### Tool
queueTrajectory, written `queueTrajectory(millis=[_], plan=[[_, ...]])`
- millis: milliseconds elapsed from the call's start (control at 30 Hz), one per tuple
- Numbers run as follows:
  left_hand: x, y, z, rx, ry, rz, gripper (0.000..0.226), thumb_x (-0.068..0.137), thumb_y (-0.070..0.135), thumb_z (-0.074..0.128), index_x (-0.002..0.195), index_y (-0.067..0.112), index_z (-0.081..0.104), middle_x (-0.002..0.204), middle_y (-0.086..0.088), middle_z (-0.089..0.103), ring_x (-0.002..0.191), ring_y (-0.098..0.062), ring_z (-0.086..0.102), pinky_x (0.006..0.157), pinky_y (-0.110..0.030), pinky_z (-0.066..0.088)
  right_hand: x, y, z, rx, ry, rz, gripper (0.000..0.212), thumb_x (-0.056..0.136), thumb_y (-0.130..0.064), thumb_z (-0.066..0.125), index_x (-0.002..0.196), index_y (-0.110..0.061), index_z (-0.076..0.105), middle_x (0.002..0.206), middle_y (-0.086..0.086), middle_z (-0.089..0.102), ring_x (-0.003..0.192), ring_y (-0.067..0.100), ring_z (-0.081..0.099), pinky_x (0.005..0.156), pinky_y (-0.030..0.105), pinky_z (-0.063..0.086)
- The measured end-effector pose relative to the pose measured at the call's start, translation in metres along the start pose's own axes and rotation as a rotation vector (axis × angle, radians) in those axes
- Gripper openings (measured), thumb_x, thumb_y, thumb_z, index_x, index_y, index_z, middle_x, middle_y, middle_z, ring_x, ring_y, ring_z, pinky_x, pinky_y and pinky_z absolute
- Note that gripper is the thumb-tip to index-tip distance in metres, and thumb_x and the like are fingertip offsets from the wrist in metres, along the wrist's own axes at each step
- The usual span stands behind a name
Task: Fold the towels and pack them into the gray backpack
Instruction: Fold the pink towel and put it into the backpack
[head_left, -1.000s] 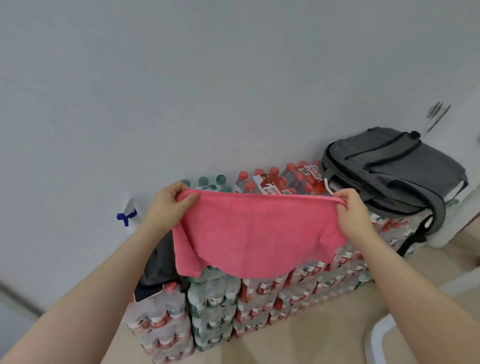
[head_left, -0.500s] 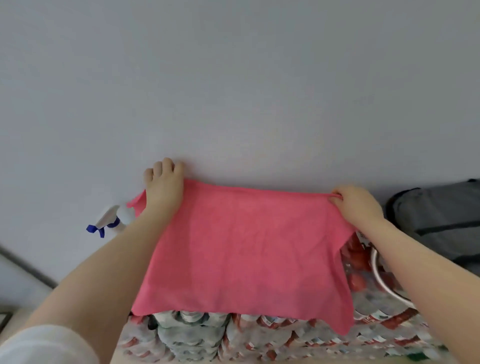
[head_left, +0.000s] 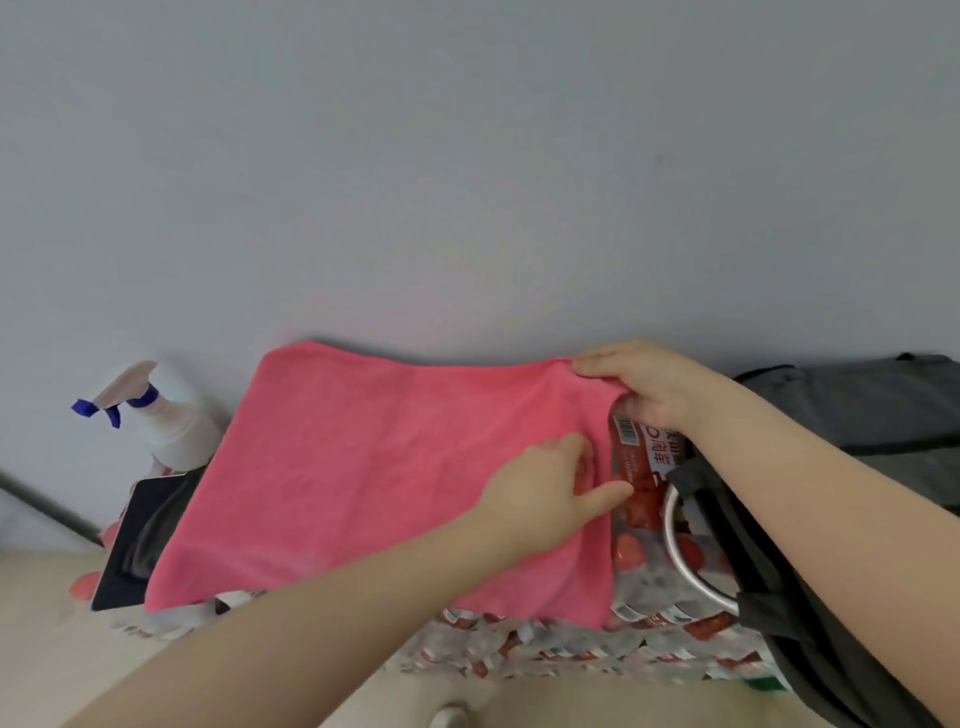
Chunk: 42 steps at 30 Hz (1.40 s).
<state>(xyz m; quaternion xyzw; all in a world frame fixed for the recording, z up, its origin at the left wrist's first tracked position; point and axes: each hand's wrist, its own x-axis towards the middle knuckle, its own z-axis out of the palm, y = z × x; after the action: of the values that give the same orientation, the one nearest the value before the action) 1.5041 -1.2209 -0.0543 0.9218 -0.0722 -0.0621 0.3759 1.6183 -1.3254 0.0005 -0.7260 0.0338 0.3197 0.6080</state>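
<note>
A pink towel (head_left: 374, 478) lies spread flat on top of stacked packs of bottled water, against the wall. My right hand (head_left: 644, 389) pinches its far right corner. My left hand (head_left: 550, 493) reaches across the cloth with straight fingers and touches the towel near its right edge. The gray backpack (head_left: 857, 410) lies on the packs to the right, and its dark strap (head_left: 769, 597) hangs down the front. The backpack's opening is out of sight.
A white spray bottle (head_left: 166, 415) with a blue trigger stands at the left by the wall. A dark tablet-like slab (head_left: 135, 540) leans beside it. The shrink-wrapped bottle packs (head_left: 571, 649) form the work surface. A silver ring (head_left: 680, 551) lies near the strap.
The towel has been laid down flat on the packs. My left hand has let go of the far left corner and moved across to the right edge. My right hand keeps its corner.
</note>
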Motion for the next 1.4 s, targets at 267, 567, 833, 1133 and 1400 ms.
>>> queueTrajectory(millis=[267,567,833,1133,1400], plan=[[0.019,0.019,0.054,0.115,0.339,-0.263,0.034,0.082,0.034,0.056,0.101,0.009,0.043,0.112,-0.008,0.038,0.104,-0.028,0.043,0.068,-0.037,0.041,-0.006,0.003,-0.017,0.372,-0.044,-0.019,0.019,0.091,0.006,0.045,0.078,-0.002,0.057,0.050,0.001,0.064,0.044,0.005,0.061,0.047,0.015,0.052],[0.000,0.064,0.081,0.052,0.278,-0.084,0.015,0.093,0.022,0.046,0.087,0.008,0.047,0.072,-0.007,0.056,0.064,-0.026,0.051,0.059,-0.035,0.040,0.035,0.005,-0.091,-1.062,0.192,-0.490,0.010,0.086,-0.008,0.058,0.082,-0.007,0.067,0.080,0.006,0.062,0.084,0.024,0.059,0.066,0.022,0.042],[0.011,0.106,0.112,0.008,-0.257,-0.153,0.034,0.086,0.011,0.054,0.119,0.003,0.047,0.084,-0.010,0.054,0.074,-0.023,0.046,0.068,-0.029,0.036,0.029,0.021,-0.109,-1.683,0.164,-0.396,0.028,0.090,-0.010,0.048,0.114,-0.010,0.062,0.123,0.015,0.059,0.114,0.032,0.056,0.092,0.037,0.045],[-0.037,0.056,0.031,0.005,0.156,-0.363,0.032,0.094,0.026,0.048,0.124,0.019,0.055,0.112,-0.002,0.066,0.082,-0.011,0.054,0.078,-0.018,0.040,-0.003,0.015,-0.004,-1.421,-0.161,-0.845,0.024,0.090,-0.029,0.051,0.097,-0.012,0.066,0.106,0.013,0.066,0.099,0.029,0.060,0.081,0.033,0.046],[-0.114,-0.087,-0.059,-0.033,0.851,-0.752,0.028,0.094,0.015,0.043,0.117,0.012,0.059,0.116,-0.003,0.062,0.096,-0.012,0.053,0.082,-0.020,0.035,0.035,-0.002,0.135,-1.223,-0.362,-0.905,0.028,0.094,-0.014,0.046,0.116,-0.007,0.060,0.123,0.010,0.061,0.113,0.025,0.055,0.090,0.025,0.037]])
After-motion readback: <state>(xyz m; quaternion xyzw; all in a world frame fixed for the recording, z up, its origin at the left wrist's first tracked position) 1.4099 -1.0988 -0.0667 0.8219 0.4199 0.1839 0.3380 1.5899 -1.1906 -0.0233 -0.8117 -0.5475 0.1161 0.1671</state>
